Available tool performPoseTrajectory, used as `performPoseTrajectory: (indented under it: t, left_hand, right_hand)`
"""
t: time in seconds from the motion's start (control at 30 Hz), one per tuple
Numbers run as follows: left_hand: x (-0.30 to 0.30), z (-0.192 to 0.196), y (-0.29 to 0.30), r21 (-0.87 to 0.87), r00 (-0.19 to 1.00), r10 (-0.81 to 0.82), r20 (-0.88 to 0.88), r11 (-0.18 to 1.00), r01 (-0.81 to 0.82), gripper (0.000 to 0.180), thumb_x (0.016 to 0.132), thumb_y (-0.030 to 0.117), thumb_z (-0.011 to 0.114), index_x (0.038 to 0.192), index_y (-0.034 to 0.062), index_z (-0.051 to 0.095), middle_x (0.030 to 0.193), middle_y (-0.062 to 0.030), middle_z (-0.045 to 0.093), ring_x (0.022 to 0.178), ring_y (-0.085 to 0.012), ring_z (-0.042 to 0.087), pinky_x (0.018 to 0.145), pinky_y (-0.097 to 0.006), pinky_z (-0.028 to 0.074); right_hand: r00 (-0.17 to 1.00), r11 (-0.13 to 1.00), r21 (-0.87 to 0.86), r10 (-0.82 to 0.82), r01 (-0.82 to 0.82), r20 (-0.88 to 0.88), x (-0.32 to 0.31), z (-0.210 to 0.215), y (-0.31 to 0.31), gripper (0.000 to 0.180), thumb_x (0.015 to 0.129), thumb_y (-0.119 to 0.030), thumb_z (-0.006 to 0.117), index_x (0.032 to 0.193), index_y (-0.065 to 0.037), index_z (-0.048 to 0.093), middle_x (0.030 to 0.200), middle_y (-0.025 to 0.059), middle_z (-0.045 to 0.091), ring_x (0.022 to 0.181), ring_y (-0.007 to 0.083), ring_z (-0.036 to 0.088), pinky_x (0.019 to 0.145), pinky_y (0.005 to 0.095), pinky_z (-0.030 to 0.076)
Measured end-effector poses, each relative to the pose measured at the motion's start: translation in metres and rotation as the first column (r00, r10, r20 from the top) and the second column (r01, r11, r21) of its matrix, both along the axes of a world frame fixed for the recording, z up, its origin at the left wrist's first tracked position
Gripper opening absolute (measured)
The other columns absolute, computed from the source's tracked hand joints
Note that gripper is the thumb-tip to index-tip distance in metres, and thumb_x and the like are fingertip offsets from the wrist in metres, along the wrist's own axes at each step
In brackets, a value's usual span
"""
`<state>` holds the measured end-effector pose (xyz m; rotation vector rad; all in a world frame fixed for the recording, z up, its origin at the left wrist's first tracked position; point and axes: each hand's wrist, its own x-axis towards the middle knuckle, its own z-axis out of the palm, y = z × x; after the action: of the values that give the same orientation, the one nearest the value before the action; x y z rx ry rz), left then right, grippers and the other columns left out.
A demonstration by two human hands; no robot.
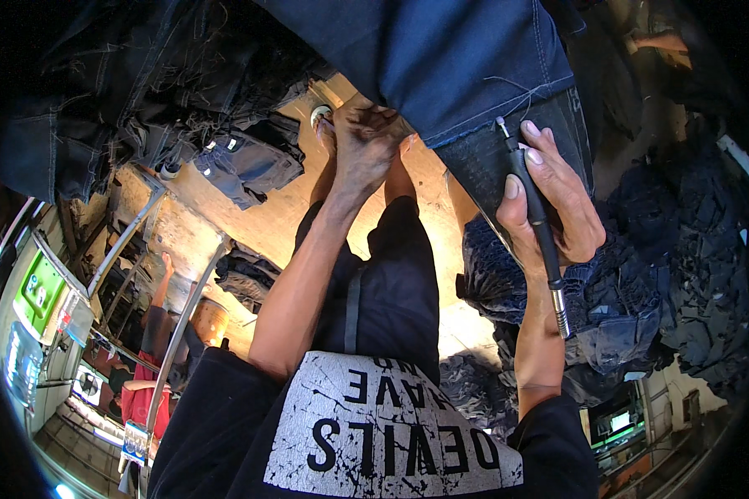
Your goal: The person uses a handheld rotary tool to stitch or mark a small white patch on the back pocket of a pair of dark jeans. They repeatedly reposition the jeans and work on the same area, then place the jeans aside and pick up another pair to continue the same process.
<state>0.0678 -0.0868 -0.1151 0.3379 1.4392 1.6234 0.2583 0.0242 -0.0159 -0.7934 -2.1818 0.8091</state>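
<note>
My right hand point(562, 204) grips a slim black rotary grinder point(541, 212) like a pen. Its flexible metal collar points down, and its small pale grinding tip point(501, 123) rests at or just above the stitched edge of a dark blue denim garment point(466, 71). A loose thread curls near the tip. Below that edge, a darker flat panel point(483, 166) shows; whether it is cloth or board I cannot tell. My left hand point(364, 141) is closed with curled fingers at the garment's lower left edge, its fingertips partly hidden.
Dark denim heaps lie at the upper left point(141, 83) and right point(641, 249). A folded denim piece point(250, 162) sits left of my left hand. Metal rails point(183, 324) stand at lower left, with a person in a red shirt point(141, 395) beyond. My legs are below the work.
</note>
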Motion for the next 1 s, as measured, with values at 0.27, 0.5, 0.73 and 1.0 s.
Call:
performPoseTrajectory:
  t: [0.27, 0.5, 0.73, 1.0]
  left_hand:
    - [0.003, 0.005, 0.002, -0.034, 1.000, -0.018, 0.014, 0.999, 0.019, 0.027, 0.088, -0.012, 0.068, 0.110, 0.0018, 0.075, 0.116, -0.0025, 0.076, 0.105, -0.0138, 0.068, 0.093, -0.031, 0.051]
    - [0.002, 0.018, 0.006, -0.228, 0.996, -0.061, -0.072, 0.973, 0.043, 0.020, 0.080, -0.011, 0.062, 0.083, 0.0089, 0.059, 0.083, 0.0051, 0.055, 0.079, -0.0088, 0.053, 0.070, -0.029, 0.042]
    - [0.004, 0.022, 0.009, -0.179, 1.000, -0.005, -0.003, 0.984, 0.005, 0.024, 0.071, -0.011, 0.054, 0.075, 0.0108, 0.048, 0.078, 0.0068, 0.046, 0.073, -0.0071, 0.045, 0.062, -0.028, 0.034]
    - [0.006, 0.004, 0.003, -0.167, 0.979, -0.025, -0.205, 0.986, -0.009, 0.023, 0.072, -0.012, 0.055, 0.083, 0.0078, 0.054, 0.083, 0.0052, 0.050, 0.076, -0.0081, 0.047, 0.064, -0.026, 0.036]
  right_hand:
    - [1.000, 1.000, 0.006, -0.009, 0.009, -0.013, 0.000, -0.001, 0.001, 0.027, 0.091, -0.005, 0.077, 0.116, 0.001, 0.073, 0.116, 0.0274, 0.078, 0.116, 0.0436, 0.075, 0.105, 0.0582, 0.058]
    - [1.000, 1.000, 0.001, -0.020, 0.020, 0.004, 0.000, 0.000, 0.002, 0.025, 0.091, -0.004, 0.076, 0.116, 0.001, 0.073, 0.116, 0.0274, 0.078, 0.116, 0.0432, 0.075, 0.106, 0.0573, 0.058]
    - [0.997, 0.997, 0.001, -0.081, 0.081, 0.020, 0.000, 0.001, 0.001, 0.024, 0.092, -0.003, 0.075, 0.115, 0.003, 0.073, 0.118, 0.0284, 0.077, 0.116, 0.0422, 0.075, 0.106, 0.0557, 0.058]
    - [0.994, 0.994, 0.000, -0.112, 0.112, 0.011, 0.000, -0.001, 0.002, 0.025, 0.091, -0.001, 0.075, 0.115, 0.004, 0.073, 0.119, 0.0290, 0.077, 0.117, 0.0408, 0.075, 0.109, 0.0549, 0.056]
